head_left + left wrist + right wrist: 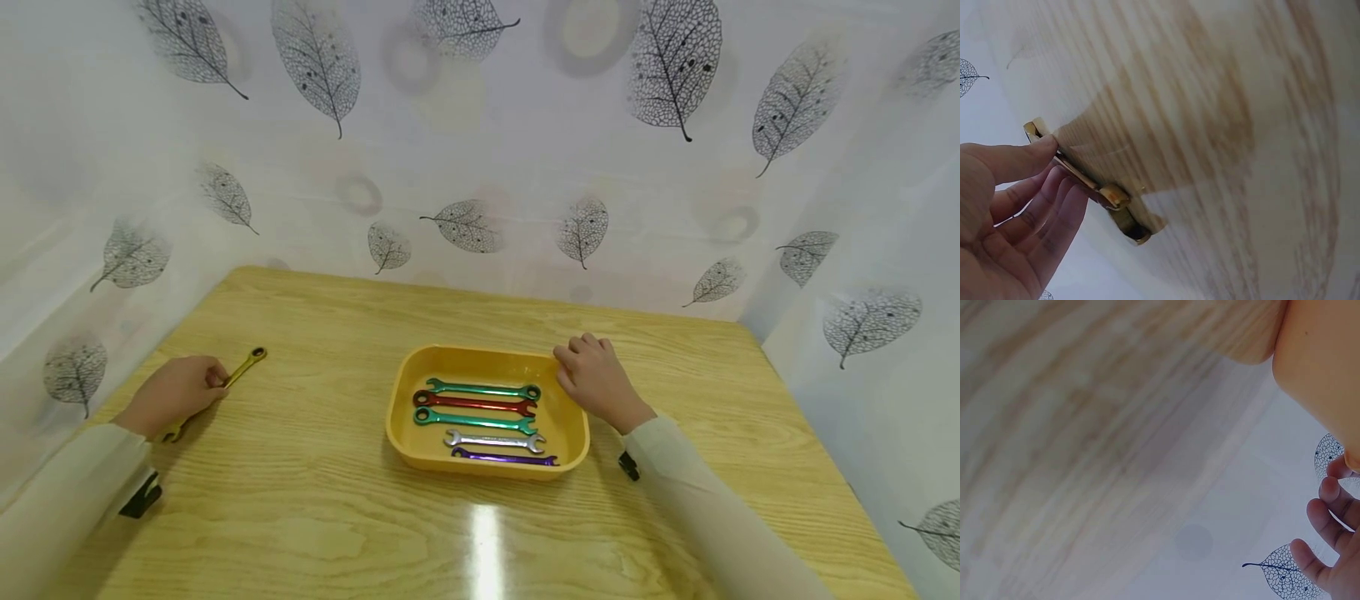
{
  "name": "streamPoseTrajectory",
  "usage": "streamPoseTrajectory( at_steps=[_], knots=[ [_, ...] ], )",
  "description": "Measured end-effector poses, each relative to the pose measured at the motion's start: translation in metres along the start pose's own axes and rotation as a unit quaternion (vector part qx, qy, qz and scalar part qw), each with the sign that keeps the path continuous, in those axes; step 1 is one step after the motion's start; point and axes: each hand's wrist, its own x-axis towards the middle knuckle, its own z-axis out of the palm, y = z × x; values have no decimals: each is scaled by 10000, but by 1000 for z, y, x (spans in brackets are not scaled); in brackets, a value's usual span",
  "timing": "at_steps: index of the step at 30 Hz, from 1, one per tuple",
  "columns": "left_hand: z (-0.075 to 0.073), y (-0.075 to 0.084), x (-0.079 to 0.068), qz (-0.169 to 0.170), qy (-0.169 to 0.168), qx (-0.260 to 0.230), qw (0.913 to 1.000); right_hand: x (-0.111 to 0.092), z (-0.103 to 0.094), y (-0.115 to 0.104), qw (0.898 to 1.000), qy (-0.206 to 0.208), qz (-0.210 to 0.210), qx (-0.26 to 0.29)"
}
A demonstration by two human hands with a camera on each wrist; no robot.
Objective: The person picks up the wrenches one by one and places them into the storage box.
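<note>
At the left of the table my left hand pinches a gold combination wrench between thumb and fingers. Its ring end points away from me, and the open jaw end shows below the hand. In the left wrist view the wrench lies at or just over the tabletop; I cannot tell which. My right hand grips the right rim of a yellow plastic bin, some fingers outside it. Inside lie a red wrench, a silver wrench, a purple wrench and green wrenches.
The wood-grain table meets a leaf-patterned white curtain at the back and sides. Light glares off the tabletop in front of the bin. A black strap shows under the right sleeve.
</note>
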Motion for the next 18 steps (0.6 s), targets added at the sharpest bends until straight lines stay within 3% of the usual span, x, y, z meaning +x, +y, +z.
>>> streamPoseTrajectory(
  at_steps=[18],
  knots=[
    [5, 0, 0, -129, 158, 182, 9996, -1, -1, -1, 10000, -2, 4, 43]
  ],
)
